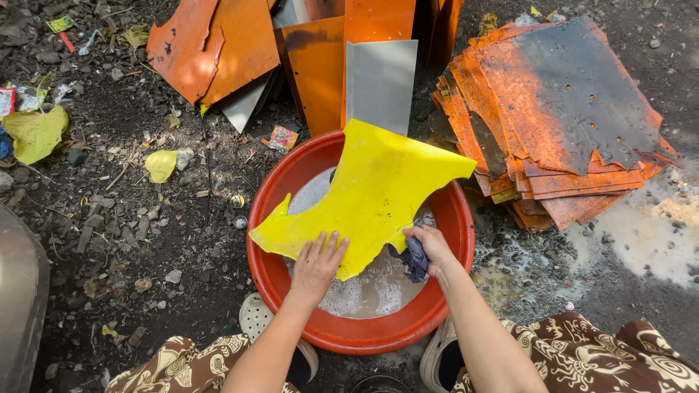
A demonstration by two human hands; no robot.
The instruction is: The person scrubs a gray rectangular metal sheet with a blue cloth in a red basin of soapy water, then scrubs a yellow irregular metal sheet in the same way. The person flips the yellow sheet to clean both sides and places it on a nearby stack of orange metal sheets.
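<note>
sheet (368, 193) lies across the basin (291, 175); stacked plates (561, 116) to its right, leaning panels (320, 73) behind.

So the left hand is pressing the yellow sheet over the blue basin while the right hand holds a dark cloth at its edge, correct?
Not quite: the basin is red, not blue, as the head view shows. The rest stands: the left hand presses flat on the yellow sheet over the basin, and the right hand holds a dark cloth at the sheet's edge.

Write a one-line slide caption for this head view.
Left hand presses a yellow plastic sheet over a red round basin of soapy water while right hand grips a dark cloth.
</note>
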